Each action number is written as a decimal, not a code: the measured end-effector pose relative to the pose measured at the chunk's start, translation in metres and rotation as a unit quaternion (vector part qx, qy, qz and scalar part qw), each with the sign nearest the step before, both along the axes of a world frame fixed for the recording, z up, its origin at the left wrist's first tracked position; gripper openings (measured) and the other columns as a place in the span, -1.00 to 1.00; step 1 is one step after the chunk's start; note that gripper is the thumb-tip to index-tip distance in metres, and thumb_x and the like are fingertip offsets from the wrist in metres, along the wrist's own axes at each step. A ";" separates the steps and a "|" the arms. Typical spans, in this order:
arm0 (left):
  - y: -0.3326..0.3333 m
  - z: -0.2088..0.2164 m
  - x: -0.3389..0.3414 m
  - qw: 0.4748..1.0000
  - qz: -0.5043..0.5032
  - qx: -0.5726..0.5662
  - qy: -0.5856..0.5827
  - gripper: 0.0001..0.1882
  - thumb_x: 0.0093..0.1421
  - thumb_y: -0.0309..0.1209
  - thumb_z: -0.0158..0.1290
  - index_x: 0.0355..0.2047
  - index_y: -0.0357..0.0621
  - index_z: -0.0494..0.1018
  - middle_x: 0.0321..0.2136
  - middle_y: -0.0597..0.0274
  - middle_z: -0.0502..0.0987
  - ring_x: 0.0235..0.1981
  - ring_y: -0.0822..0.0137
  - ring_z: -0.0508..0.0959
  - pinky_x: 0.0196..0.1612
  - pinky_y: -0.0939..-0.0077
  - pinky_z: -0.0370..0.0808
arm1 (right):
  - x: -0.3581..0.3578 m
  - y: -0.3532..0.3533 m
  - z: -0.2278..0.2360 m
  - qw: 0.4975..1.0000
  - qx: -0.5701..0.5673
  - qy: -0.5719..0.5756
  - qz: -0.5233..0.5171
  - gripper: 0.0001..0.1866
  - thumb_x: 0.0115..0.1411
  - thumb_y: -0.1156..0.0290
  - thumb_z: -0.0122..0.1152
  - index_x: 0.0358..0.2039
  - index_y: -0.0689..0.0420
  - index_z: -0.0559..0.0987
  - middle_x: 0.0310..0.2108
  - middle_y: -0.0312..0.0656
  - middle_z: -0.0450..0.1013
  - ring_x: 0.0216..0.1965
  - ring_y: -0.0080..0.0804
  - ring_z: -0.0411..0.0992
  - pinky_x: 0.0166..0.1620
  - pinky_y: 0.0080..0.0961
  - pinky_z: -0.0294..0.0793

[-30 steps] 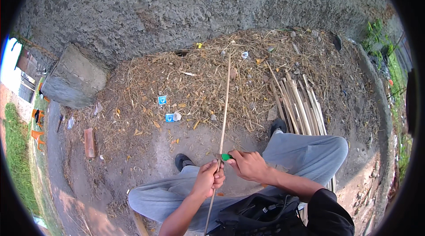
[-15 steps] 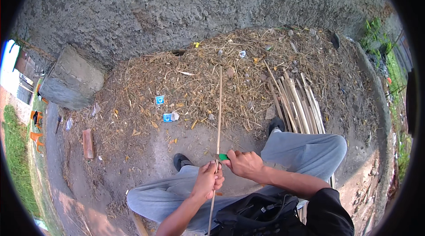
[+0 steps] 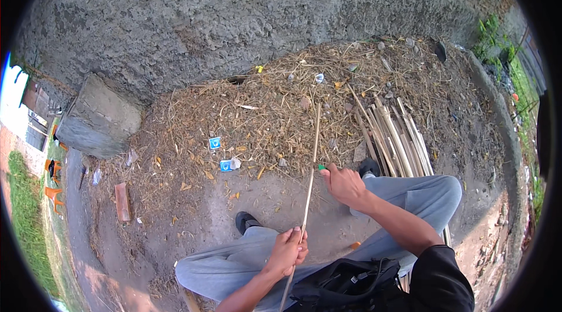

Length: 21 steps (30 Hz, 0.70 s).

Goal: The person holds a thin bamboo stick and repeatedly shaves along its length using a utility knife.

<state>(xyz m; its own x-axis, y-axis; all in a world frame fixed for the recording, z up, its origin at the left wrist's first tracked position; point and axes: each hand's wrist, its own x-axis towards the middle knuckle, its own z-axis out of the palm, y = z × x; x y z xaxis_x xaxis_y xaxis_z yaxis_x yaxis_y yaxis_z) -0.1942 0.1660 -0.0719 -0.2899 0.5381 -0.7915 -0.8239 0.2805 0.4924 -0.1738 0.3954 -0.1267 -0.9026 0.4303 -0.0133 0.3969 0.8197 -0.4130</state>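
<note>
A long, thin bamboo strip (image 3: 313,174) slants up from my lap, its far end over the dry litter. My left hand (image 3: 285,255) is closed round its lower part, and the near end runs down past my wrist. Farther up and to the right, my right hand (image 3: 345,186) is closed on a green-handled knife (image 3: 321,167). Only a little of the green handle shows beside the thumb. The blade is too small to make out clearly, but it lies at or very near the strip.
A bundle of split bamboo strips (image 3: 398,139) lies beside my right foot. Ahead rises a rough grey wall (image 3: 263,13), with a concrete block (image 3: 102,116) at its left. A reddish brick (image 3: 122,201) and two blue packets (image 3: 226,165) lie on the littered ground.
My right hand with the green-handled knife has moved up along the strip and to the right, away from my left hand. The strip now tilts more to the right; my left hand has shifted slightly right.
</note>
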 end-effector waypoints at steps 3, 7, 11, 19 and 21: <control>-0.002 0.002 -0.023 0.999 -0.010 0.043 -0.010 -0.70 0.46 -0.21 -0.29 -0.30 -0.14 0.28 -0.69 0.46 0.12 -0.76 0.64 0.02 -0.75 0.65 -0.09 | 0.015 -0.007 0.031 0.999 -0.045 -0.013 0.018 -0.60 0.39 0.05 -0.15 -0.28 0.18 0.38 -0.64 0.08 0.48 -0.57 0.16 0.50 -0.46 -0.03 0.52; 0.007 0.005 -0.035 0.998 0.020 0.054 -0.004 -0.68 0.47 -0.21 -0.34 -0.30 -0.13 0.28 -0.69 0.45 0.12 -0.77 0.64 0.00 -0.75 0.65 -0.09 | 0.031 -0.036 0.041 0.992 -0.073 -0.016 0.106 -0.61 0.38 0.05 -0.13 -0.27 0.17 0.36 -0.59 0.09 0.49 -0.57 0.17 0.49 -0.48 0.00 0.49; 0.002 0.003 -0.038 0.997 0.031 0.074 -0.014 -0.67 0.47 -0.20 -0.31 -0.30 -0.16 0.29 -0.67 0.44 0.13 -0.76 0.62 0.03 -0.75 0.65 -0.09 | 0.032 -0.052 0.034 0.990 -0.058 0.010 0.128 -0.60 0.37 0.03 -0.12 -0.31 0.16 0.35 -0.60 0.05 0.50 -0.57 0.13 0.50 -0.50 0.00 0.49; 0.005 0.004 -0.023 0.998 0.039 0.033 0.041 -0.69 0.47 -0.20 -0.34 -0.31 -0.11 0.26 -0.69 0.45 0.12 -0.77 0.63 0.01 -0.75 0.66 -0.08 | 0.028 -0.057 0.019 0.989 0.013 0.003 0.150 -0.61 0.35 0.02 -0.08 -0.34 0.13 0.34 -0.57 -0.01 0.50 -0.61 0.01 0.51 -0.60 -0.10 0.48; 0.004 0.003 -0.023 0.998 0.046 0.031 0.037 -0.69 0.47 -0.20 -0.34 -0.32 -0.11 0.26 -0.69 0.45 0.12 -0.77 0.63 0.01 -0.75 0.66 -0.09 | 0.023 -0.057 0.011 0.987 0.031 0.040 0.156 -0.60 0.35 0.00 -0.08 -0.36 0.12 0.34 -0.62 -0.04 0.48 -0.66 -0.05 0.50 -0.65 -0.15 0.46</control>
